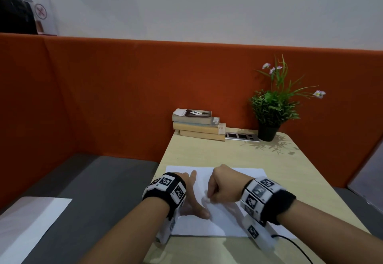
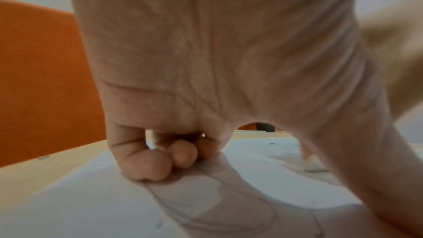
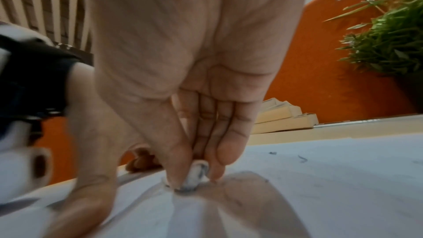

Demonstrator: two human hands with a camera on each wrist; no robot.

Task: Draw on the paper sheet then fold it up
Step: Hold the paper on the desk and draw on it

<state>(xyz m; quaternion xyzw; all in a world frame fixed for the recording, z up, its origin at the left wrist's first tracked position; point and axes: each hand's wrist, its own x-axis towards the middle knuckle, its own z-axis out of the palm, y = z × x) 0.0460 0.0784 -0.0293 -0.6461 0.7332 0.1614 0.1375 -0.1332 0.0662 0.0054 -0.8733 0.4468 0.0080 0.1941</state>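
Note:
A white paper sheet (image 1: 228, 220) lies flat near the front of the wooden table (image 1: 207, 152). Faint curved pencil lines (image 2: 206, 196) run across it. My left hand (image 1: 189, 199) rests on the sheet's left part with index finger and thumb spread out straight. In the left wrist view its other fingers (image 2: 181, 155) are tucked under, knuckles on the paper (image 2: 91, 205). My right hand (image 1: 209, 197) pinches a small smudged white eraser (image 3: 198, 173) between thumb and fingers, its tip down on a pencil line on the paper (image 3: 320, 187). A few eraser crumbs (image 3: 302, 158) lie beyond it.
A stack of books (image 1: 196, 125), a metal socket panel (image 1: 241, 136) and a potted plant (image 1: 271, 106) stand at the table's far end against an orange partition (image 1: 103, 98). Another white sheet (image 1: 31, 222) lies on the grey surface at left. A black cable (image 1: 294, 245) trails from my right wrist.

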